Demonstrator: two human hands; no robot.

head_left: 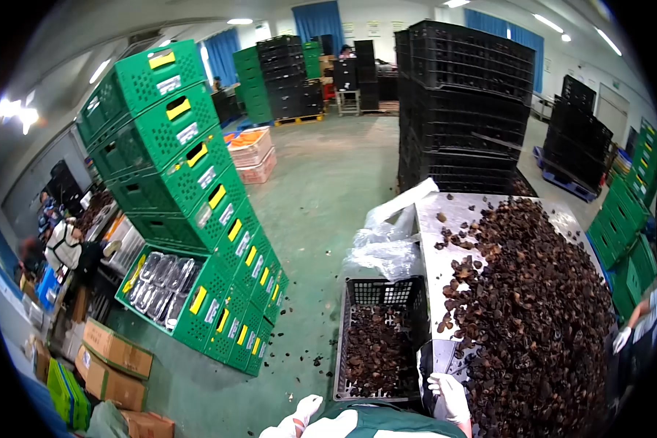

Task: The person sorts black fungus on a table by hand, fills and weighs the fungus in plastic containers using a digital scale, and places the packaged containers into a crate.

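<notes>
My left hand (308, 409), in a white glove, hangs low in front of my body with its fingers curled and nothing visible in them. At the table's near left corner, my right hand (449, 394), also gloved, closes on the edge of a flat grey-and-black piece (442, 353); its exact kind is unclear. A large heap of dark brown wood ear mushrooms (536, 306) covers much of the metal table (434, 274) beside that hand. Between my hands and a little ahead, a black crate (340, 350) stands on the floor with more dark pieces (376, 350) inside.
Tall green crates (197, 168) rise at left, one holding clear plastic boxes (160, 285). Black crates (467, 102) stand behind the table. Clear plastic film (387, 244) hangs off its left edge. Cardboard boxes (113, 365) lie lower left. A co-worker's gloved hand (622, 339) is at right.
</notes>
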